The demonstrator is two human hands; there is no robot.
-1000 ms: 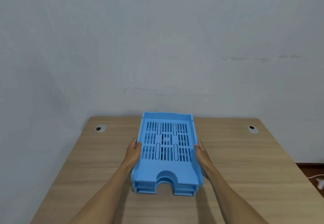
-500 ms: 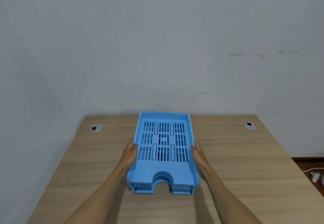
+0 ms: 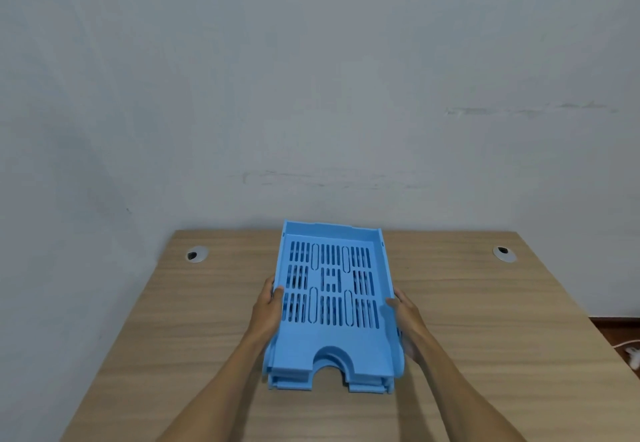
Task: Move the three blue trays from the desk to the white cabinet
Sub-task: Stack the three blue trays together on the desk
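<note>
now both hands grip stacked trays (image 3: 332,306), desk (image 3: 485,320)

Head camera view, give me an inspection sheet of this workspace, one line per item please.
Surface: wooden desk, two grommet holes near the back corners.
Job's things: blue trays, nested in one stack, mid-desk.
Clutter: nothing seen.
Hands: left hand and right hand grip the stack's opposite sides.
Cables: white cable on the floor, far right.
Surroundings: plain wall behind the desk; white cabinet not in view.
</note>
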